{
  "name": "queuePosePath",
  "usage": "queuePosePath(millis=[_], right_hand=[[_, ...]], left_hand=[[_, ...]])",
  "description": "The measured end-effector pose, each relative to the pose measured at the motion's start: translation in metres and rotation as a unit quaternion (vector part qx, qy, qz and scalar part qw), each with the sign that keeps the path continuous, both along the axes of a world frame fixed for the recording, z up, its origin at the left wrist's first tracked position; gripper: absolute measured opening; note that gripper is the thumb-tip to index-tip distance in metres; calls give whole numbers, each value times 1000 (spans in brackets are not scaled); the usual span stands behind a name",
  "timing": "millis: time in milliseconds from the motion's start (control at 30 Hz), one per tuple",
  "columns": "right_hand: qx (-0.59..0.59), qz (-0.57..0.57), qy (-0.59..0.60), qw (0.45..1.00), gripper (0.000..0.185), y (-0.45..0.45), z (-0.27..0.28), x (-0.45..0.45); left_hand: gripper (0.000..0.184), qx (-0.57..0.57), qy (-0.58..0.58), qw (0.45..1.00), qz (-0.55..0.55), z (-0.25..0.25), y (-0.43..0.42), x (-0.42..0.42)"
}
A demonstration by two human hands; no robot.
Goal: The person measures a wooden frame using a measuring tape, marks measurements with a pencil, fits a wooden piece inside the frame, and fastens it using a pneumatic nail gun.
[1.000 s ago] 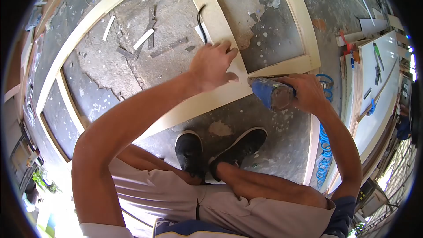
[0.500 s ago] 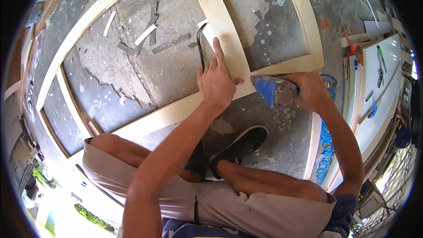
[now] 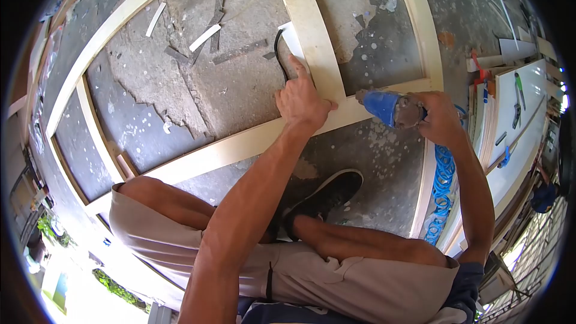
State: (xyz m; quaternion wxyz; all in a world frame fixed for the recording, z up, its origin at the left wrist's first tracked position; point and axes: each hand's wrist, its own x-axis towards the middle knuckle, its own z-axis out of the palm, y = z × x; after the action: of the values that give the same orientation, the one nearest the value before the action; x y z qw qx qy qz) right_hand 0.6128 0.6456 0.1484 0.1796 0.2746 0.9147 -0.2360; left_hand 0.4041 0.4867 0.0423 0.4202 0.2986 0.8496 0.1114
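Note:
My left hand [image 3: 302, 101] rests on the joint of a pale wooden frame [image 3: 216, 155], where a slat [image 3: 312, 27] meets the near rail. Its index finger points forward along the slat's left edge by a white strip [image 3: 292, 41]; the thumb reaches right onto the wood, and the other fingers curl at the inner edge. In my right hand [image 3: 443, 119] is a blue air nailer [image 3: 382, 105], held by its handle. The nailer's nose points left over the rail, slightly right of the joint; whether it touches the wood I cannot tell.
A blue coiled hose [image 3: 443, 183] runs down on the right. Beyond it, a stack of panels [image 3: 528, 96] carries green-handled pliers [image 3: 518, 90] and other tools. A black cable [image 3: 278, 54] bends inside the frame. Loose strips [image 3: 205, 37] lie on the patchy floor. My shoe [image 3: 327, 195] sits below the rail.
The nailer has moved right along the rail, away from the joint. My left hand has drawn back toward me, its index finger now at the slat's edge. The view has shifted slightly.

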Motion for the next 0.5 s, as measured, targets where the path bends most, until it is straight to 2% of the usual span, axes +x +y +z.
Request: queuePosePath(millis=[67, 167, 233, 333, 500], right_hand=[[12, 7, -3, 1000, 56, 1, -1, 0], [-17, 35, 57, 998, 53, 2, -6, -5], [-48, 31, 27, 998, 51, -3, -2, -14], [-36, 51, -11, 998, 51, -1, -9, -15], [-34, 75, 0, 997, 51, -2, -4, -27]], left_hand=[[133, 1, 0, 1000, 3, 0, -1, 1], [133, 0, 8, 1000, 0, -1, 0, 1], [132, 0, 3, 1000, -2, 0, 0, 0], [132, 2, -1, 1000, 0, 2, 0, 0], [132, -2, 4, 1000, -2, 0, -1, 0]])
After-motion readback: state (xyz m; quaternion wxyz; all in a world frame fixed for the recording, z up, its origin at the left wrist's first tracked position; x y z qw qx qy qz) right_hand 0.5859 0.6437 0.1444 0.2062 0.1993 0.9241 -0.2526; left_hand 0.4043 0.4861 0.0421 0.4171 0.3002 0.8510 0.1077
